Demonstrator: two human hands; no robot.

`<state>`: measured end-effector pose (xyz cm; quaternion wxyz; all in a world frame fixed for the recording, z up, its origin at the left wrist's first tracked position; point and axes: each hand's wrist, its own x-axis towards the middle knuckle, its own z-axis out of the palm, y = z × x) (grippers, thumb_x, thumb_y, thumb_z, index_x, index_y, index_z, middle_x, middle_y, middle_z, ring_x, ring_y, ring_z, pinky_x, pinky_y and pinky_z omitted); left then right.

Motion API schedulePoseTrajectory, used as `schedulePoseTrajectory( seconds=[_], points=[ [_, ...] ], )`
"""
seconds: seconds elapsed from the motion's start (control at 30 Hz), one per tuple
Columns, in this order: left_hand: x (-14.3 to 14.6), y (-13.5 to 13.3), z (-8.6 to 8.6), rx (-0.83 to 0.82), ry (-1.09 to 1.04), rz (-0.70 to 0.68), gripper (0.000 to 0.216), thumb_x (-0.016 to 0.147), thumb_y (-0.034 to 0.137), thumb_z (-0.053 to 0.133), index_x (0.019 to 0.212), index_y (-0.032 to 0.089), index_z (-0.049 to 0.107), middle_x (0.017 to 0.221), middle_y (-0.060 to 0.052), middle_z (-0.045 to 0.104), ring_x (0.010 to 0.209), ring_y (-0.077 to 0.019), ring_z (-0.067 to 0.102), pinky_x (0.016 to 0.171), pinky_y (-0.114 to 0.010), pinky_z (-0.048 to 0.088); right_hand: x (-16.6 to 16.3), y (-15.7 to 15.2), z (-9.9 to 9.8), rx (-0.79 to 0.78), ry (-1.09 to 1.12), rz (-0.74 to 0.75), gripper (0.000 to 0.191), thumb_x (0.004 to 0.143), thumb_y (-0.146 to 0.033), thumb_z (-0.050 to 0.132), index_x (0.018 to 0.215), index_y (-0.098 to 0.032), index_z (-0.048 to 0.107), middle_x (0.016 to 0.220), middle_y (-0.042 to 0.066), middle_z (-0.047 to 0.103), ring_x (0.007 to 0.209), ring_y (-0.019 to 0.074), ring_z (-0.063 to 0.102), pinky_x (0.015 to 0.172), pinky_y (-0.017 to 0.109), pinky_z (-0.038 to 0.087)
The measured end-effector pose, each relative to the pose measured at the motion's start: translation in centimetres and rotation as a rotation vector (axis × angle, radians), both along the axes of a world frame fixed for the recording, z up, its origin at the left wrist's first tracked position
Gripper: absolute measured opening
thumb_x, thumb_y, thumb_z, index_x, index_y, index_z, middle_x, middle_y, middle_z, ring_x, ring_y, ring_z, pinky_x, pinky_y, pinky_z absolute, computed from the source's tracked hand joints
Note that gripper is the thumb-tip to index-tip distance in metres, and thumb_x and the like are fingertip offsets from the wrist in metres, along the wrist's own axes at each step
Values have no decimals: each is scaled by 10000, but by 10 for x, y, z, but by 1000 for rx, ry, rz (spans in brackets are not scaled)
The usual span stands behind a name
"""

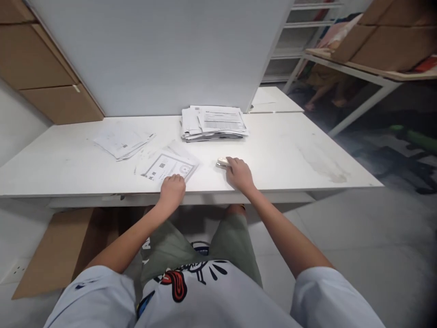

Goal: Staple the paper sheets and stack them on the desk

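My left hand (172, 190) is at the table's front edge, its fingers curled together on the near edge of a printed sheet (172, 165) with a dark ornamental border and a square code. Another paper (177, 148) shows partly behind that sheet. My right hand (239, 174) is closed around a small pale stapler (222, 162), whose front end points left toward the sheet. A short gap of bare tabletop lies between the stapler and the paper.
A thick stack of papers (218, 123) lies at the table's back, and a looser pile (122, 140) lies to the left. The white table (290, 155) meets a tall panel (164, 54). Cardboard boxes (63, 102) stand back left. Another person's legs (324, 89) show under the desk at right.
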<state>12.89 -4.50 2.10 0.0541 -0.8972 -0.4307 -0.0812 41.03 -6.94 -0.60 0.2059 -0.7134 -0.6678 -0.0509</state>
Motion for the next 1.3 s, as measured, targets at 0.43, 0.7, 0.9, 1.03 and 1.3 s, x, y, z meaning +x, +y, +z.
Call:
schedulePoseTrajectory(
  seconds=[0.43, 0.7, 0.9, 1.03, 1.3],
  points=[
    [-6, 56, -16, -237, -111, -118, 516, 979, 301, 316, 1455, 210, 494, 1530, -43, 446, 1474, -256, 313, 1210, -473, 271, 0, 1, 5, -11, -9, 7, 373, 913, -143, 407, 1266, -117, 525, 1078, 154, 613, 931, 286, 500, 748, 368, 357],
    [-10, 20, -14, -185, -115, -261, 662, 979, 553, 375, 1554, 227, 323, 1599, -85, 312, 1496, -282, 250, 1223, -480, 241, -1, 0, 4, 0, -17, 7, 359, 914, -138, 401, 1250, -125, 527, 1042, 145, 607, 919, 283, 493, 733, 363, 342],
    [-12, 6, -20, -109, -138, -430, 490, 1021, 444, 347, 1446, 251, 496, 1478, -71, 510, 1438, -245, 381, 1187, -473, 338, 0, 0, 4, 4, -6, 4, 358, 924, -146, 393, 1257, -126, 520, 1058, 153, 602, 929, 290, 488, 733, 369, 343],
    [-8, 1, -27, -76, -238, -458, 414, 1035, 299, 332, 1371, 228, 563, 1394, -70, 596, 1397, -215, 444, 1145, -443, 413, 1, 1, 4, 4, 4, 2, 352, 929, -153, 394, 1255, -123, 524, 1070, 159, 601, 937, 294, 488, 739, 372, 347],
    [2, -16, -25, -132, -315, -451, 478, 1027, 291, 331, 1497, 257, 411, 1456, -62, 539, 1431, -206, 391, 1193, -470, 360, 2, 0, 4, -3, 8, 5, 353, 928, -158, 400, 1257, -124, 523, 1086, 160, 602, 949, 297, 487, 742, 370, 347]
  ],
)
